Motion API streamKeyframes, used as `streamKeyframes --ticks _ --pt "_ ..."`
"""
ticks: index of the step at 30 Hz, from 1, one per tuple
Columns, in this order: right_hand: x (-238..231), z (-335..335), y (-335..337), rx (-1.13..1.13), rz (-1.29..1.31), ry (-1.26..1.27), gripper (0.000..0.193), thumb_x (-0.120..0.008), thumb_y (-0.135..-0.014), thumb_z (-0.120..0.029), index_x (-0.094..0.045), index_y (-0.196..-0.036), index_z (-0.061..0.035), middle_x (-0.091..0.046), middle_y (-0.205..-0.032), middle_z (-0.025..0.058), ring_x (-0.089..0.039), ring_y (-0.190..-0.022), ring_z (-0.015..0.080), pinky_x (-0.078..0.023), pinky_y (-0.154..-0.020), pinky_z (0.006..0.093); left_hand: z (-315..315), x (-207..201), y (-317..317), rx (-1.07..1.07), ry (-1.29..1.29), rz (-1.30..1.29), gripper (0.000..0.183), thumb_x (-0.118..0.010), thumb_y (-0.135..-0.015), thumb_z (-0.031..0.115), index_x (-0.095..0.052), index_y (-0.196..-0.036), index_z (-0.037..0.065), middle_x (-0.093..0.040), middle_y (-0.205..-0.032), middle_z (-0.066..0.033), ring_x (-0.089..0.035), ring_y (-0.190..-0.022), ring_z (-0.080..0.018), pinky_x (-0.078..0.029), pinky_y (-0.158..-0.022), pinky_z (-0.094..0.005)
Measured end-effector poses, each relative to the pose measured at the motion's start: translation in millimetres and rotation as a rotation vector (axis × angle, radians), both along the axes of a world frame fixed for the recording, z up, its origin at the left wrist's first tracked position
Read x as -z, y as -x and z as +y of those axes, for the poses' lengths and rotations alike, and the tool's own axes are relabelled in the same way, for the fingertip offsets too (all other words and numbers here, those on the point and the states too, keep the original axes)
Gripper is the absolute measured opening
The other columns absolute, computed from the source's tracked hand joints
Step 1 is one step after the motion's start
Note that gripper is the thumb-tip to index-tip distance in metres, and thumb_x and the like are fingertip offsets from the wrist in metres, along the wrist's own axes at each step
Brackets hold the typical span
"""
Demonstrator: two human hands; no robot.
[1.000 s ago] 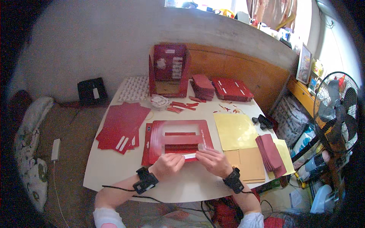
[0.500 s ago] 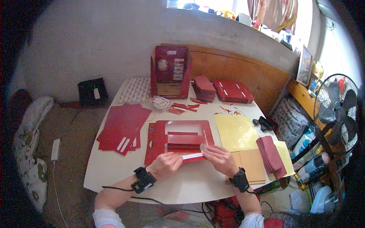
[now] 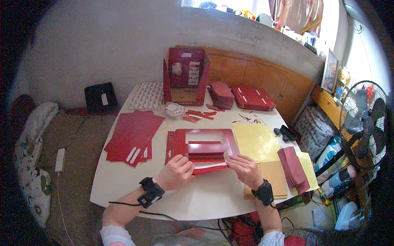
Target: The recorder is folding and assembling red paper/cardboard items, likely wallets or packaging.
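Head view: one red windowed card (image 3: 205, 148), table's near middle; left hand (image 3: 175, 172) and right hand (image 3: 247, 170), fingers of both pinched on card's near edge. Right: two yellow sheets (image 3: 256, 141). Beyond: one red display box (image 3: 182, 78). White table (image 3: 180, 205), grey wall (image 3: 102, 49), one black fan (image 3: 364, 110).

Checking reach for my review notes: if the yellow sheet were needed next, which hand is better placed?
Probably the right hand: it is at the red card's lower right corner, near the yellow sheet. The left hand is farther off, at the card's lower left.
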State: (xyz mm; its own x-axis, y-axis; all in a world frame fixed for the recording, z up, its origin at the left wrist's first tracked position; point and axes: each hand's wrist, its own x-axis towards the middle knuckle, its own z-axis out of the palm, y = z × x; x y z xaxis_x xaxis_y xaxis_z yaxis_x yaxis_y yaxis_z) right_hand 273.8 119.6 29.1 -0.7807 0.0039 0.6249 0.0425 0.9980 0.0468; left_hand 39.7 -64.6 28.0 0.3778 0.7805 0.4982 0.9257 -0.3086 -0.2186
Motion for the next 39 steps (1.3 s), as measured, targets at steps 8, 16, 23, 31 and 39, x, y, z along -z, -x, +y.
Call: streamKeyframes --ticks 8,16,23,31,39 --pt "-5.5 3.4 -2.4 0.003 0.031 0.045 0.026 -0.060 -0.074 -0.002 -0.068 -0.099 -0.0079 -0.069 -0.105 0.0091 -0.065 -0.101 0.0214 -0.050 -0.093 0.0381 2.6 -3.4 5.9 0.042 -0.093 0.028 0.022 -0.069 -0.067 0.017 -0.064 -0.079 -0.001 -0.057 -0.080 -0.0069 -0.054 -0.084 -0.0217 -0.044 -0.079 -0.0335" --pt "-11.2 -8.0 -1.9 -0.009 -0.023 0.112 0.013 -0.066 -0.081 -0.014 -0.069 -0.091 -0.0071 -0.069 -0.101 0.0088 -0.066 -0.097 0.0221 -0.051 -0.089 0.0376 4.5 3.0 9.4 0.037 -0.188 0.072 0.017 -0.063 -0.062 0.012 -0.064 -0.074 0.000 -0.056 -0.077 -0.0055 -0.054 -0.079 -0.0202 -0.045 -0.075 -0.0327" --pt "-7.8 -10.9 12.0 -0.018 -0.025 0.100 0.017 -0.067 -0.075 -0.015 -0.066 -0.089 -0.0072 -0.067 -0.091 0.0055 -0.063 -0.089 0.0214 -0.051 -0.078 0.0360 2.2 4.5 -7.7 0.049 -0.214 0.193 0.016 -0.059 -0.061 0.011 -0.064 -0.073 0.002 -0.056 -0.077 -0.0059 -0.055 -0.076 -0.0194 -0.046 -0.072 -0.0313" --pt "-4.1 -11.1 35.6 0.019 -0.157 -0.134 0.011 -0.061 -0.073 -0.015 -0.056 -0.080 -0.0094 -0.055 -0.081 0.0042 -0.056 -0.083 0.0220 -0.048 -0.073 0.0339 4.0 11.3 -15.0 0.099 -0.218 0.140 0.018 -0.058 -0.062 0.013 -0.064 -0.075 0.001 -0.057 -0.079 -0.0071 -0.058 -0.080 -0.0198 -0.046 -0.078 -0.0344" --pt "-4.6 -12.8 45.7 0.066 -0.276 -0.224 0.010 -0.057 -0.074 -0.015 -0.055 -0.082 -0.0095 -0.055 -0.083 0.0048 -0.055 -0.084 0.0209 -0.046 -0.074 0.0323 2.7 13.9 -18.2 0.064 -0.182 0.170 0.019 -0.060 -0.068 0.014 -0.064 -0.082 0.003 -0.060 -0.081 -0.0053 -0.059 -0.082 -0.0191 -0.045 -0.088 -0.0384"
